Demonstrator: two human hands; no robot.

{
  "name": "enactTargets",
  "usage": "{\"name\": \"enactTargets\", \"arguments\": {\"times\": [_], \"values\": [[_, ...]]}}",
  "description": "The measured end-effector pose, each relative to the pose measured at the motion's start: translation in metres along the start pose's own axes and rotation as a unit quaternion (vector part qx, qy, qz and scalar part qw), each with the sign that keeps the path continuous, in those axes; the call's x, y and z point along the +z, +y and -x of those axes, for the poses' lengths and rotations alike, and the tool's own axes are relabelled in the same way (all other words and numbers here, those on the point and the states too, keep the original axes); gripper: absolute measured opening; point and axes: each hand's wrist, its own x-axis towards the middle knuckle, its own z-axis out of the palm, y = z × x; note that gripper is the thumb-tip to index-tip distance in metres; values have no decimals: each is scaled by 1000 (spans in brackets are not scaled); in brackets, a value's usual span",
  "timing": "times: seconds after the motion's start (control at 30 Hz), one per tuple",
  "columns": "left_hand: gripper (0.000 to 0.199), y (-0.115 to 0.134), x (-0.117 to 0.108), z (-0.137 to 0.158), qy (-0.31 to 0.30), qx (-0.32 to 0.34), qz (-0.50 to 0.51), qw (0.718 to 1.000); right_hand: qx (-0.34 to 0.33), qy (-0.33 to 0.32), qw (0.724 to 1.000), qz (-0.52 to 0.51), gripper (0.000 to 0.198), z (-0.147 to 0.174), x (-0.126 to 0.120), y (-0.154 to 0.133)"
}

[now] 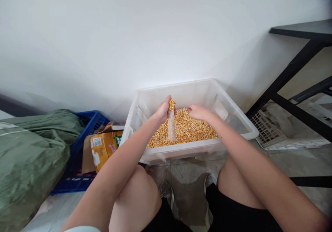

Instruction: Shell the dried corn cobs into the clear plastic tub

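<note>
My left hand (163,110) is wrapped around the upper part of a corn cob (171,126). The cob stands nearly upright, its lower length stripped bare and pale, with yellow kernels remaining around its top. Its lower end reaches the loose corn kernels (192,130) in a translucent plastic bin (181,148). To the right of the cob, my right hand (198,112) is closed around a thin metal tool (184,107). Its tip points left toward the cob, a small distance away; the fingers hide the rest, so its exact kind is unclear.
At left, a green cloth-like bag (33,155) lies over a blue crate (74,164) beside a torn yellow cardboard box (102,150). A black-framed table (293,64) stands at right, with a white plastic basket (272,135) beneath. The wall rises behind the bin.
</note>
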Motion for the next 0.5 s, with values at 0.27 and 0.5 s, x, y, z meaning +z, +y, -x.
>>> {"name": "enactTargets", "arguments": {"times": [0.27, 0.5], "values": [[43, -3, 8, 8, -7, 45, -26, 999, -12, -13, 999, -45, 24, -2, 5, -5], [42, -11, 23, 12, 10, 117, 52, 992, -62, 71, 970, -223, 65, 8, 1, -36]]}}
